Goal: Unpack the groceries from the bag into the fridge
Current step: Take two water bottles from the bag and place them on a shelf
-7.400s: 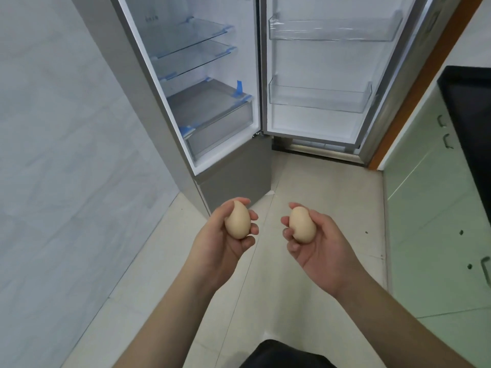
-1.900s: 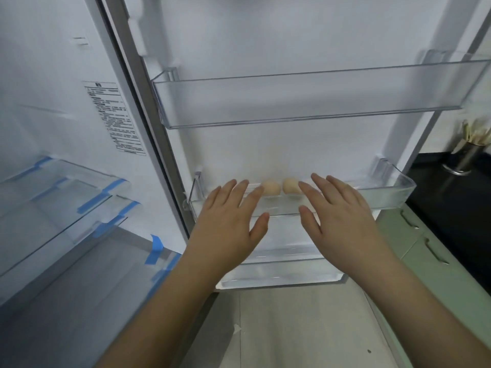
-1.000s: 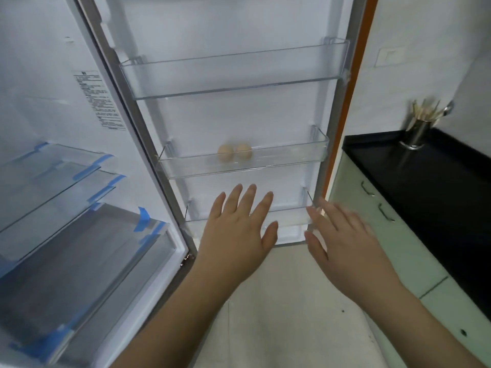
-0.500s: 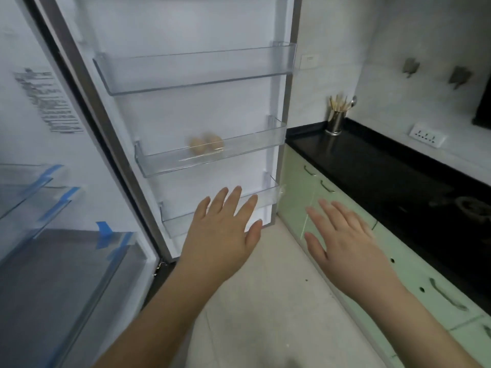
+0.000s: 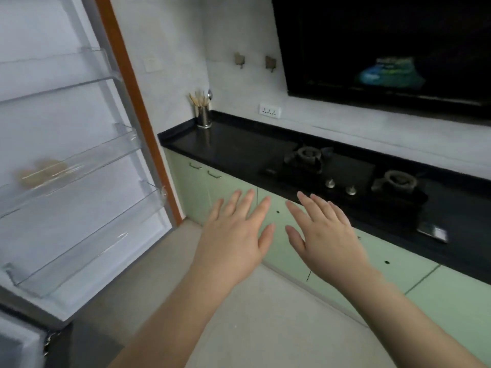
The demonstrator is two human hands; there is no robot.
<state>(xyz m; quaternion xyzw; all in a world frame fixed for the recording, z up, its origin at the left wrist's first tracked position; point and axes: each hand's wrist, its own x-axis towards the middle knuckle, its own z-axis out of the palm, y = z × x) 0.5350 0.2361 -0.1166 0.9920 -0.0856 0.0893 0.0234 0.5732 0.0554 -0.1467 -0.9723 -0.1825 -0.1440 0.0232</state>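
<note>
Both hands are hanging empty in mid-air, palms down, fingers spread wide: left hand [image 5: 233, 235] at abt 6 o'clock, right hand [image 5: 322, 236] just beside it twd 5. Two eggs [image 5: 39, 172] are sitting side by side (blurry tho) in the middle bin [image 5: 79, 162] of the fridge door [image 5: 66, 115], over at 9 o'clock. Black countertop [image 5: 225, 144] w/ a gas stove [image 5: 345, 176] is running along 3 o'clock, green cabinets [image 5: 292, 248] under it, utensil holder [image 5: 203, 115] at 12. Can't see the bag.
</note>
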